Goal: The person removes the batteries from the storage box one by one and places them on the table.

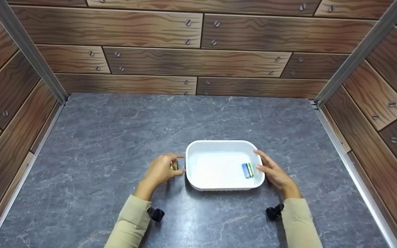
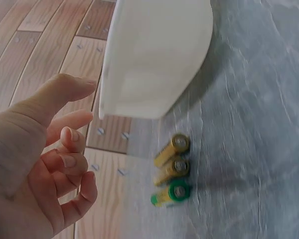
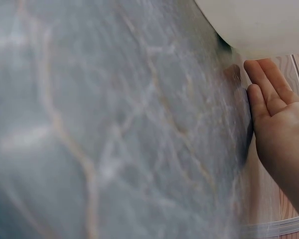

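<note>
A white plastic tub sits in front of me, with a blue battery and a green-and-white battery side by side inside its right end. My right hand holds that end, thumb and index finger at the rim; in the right wrist view its other fingers are outside the tub. At the opposite end is my left hand, thumb and index finger extended close to the wall, other fingers loosely bent and holding nothing. Two gold batteries and a green-and-yellow battery are on the table beside this hand, partly hidden from above.
The grey marbled table is bounded by a wood-plank-patterned back wall and side walls of the same pattern. Metal rails run along the table's sides. A small black camera is strapped at each wrist.
</note>
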The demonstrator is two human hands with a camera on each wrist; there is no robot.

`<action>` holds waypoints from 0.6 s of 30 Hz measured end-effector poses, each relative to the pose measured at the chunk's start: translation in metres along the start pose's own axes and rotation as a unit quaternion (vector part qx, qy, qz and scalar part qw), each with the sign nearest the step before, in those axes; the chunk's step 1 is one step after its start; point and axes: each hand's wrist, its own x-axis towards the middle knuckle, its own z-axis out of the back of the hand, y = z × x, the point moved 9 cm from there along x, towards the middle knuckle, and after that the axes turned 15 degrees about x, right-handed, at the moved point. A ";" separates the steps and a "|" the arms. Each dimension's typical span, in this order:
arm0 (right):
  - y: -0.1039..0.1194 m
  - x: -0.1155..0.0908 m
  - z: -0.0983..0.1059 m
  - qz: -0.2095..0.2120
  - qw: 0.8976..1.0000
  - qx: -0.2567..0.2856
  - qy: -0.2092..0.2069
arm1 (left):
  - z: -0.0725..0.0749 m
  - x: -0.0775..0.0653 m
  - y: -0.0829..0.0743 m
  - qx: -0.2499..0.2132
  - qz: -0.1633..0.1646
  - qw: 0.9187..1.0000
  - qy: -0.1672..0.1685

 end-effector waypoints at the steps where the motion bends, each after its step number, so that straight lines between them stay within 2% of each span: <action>1: 0.000 0.000 0.000 0.001 1.000 0.001 0.000 | 0.000 0.000 -0.002 0.001 -0.004 1.000 -0.003; 10: 0.000 0.001 -0.002 0.003 1.000 0.002 0.001 | 0.003 0.004 -0.029 -0.009 -0.046 0.999 -0.027; 18: -0.001 0.000 -0.002 -0.006 1.000 -0.003 0.002 | -0.007 0.009 -0.057 -0.018 -0.079 0.997 -0.016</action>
